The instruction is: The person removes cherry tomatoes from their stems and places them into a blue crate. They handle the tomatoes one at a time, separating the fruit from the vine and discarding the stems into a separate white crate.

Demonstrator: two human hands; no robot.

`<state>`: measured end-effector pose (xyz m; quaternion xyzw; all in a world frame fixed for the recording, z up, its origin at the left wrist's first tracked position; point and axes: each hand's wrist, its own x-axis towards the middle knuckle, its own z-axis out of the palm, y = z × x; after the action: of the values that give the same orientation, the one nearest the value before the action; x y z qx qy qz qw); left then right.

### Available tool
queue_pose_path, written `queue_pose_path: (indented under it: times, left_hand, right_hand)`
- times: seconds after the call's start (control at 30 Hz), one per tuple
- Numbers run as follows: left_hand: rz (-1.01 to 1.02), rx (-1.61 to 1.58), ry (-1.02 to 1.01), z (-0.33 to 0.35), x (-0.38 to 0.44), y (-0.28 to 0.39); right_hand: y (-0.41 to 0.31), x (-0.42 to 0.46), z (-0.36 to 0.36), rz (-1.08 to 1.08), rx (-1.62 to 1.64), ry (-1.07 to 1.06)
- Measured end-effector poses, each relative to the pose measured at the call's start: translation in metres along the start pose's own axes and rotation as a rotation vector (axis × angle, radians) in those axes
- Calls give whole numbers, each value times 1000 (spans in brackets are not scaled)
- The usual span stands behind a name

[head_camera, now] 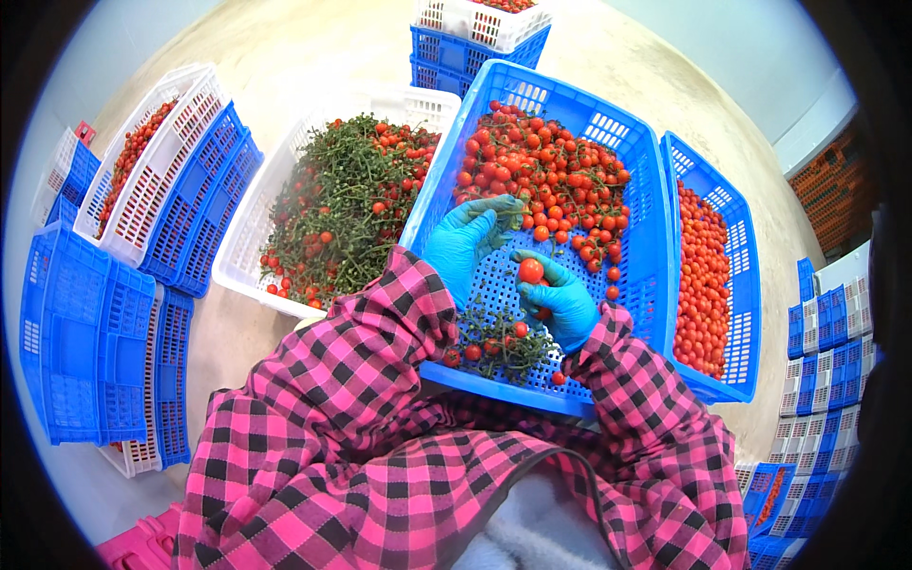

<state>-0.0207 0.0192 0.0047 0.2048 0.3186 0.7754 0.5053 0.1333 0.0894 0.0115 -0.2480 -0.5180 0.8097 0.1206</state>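
Note:
My left hand (459,246), in a blue glove stained green at the fingers, is over the blue plastic crate (652,235). A bit of green stem (525,206) shows at its fingertips. My right hand (566,303), gloved alike, holds a red cherry tomato (531,271) between thumb and fingers; another tomato (543,313) shows lower in the palm. Beyond my hands, cherry tomatoes on the vine (541,167) fill the crate's far part. Below my hands, loose green stems (509,356) lie on the perforated floor with several tomatoes among them.
A white crate (239,263) to the left holds green stems and tomatoes. At right, a second blue crate (741,299) contains loose tomatoes. Stacked crates stand at far left (78,342), behind (477,50) and at far right (830,377). A pink plastic object (142,541) is at lower left.

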Motion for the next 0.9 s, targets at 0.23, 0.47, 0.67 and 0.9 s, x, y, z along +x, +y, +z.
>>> queue_pose_path:
  times: [0.23,0.47,0.67,0.9]
  left_hand:
    - [-171,499,-150,-2,-3,-12]
    - [-56,1673,-1032,-5,-29,-28]
    - [-165,1751,-844,-3,-28,-26]
    - [-401,1809,-892,10,-25,-12]
  right_hand:
    - [-40,-49,-66,-265,-331,345]
    - [-49,-135,-268,-165,-910,954]
    - [-65,-93,-252,-629,-933,760]
    - [-6,90,-96,-457,-1574,169]
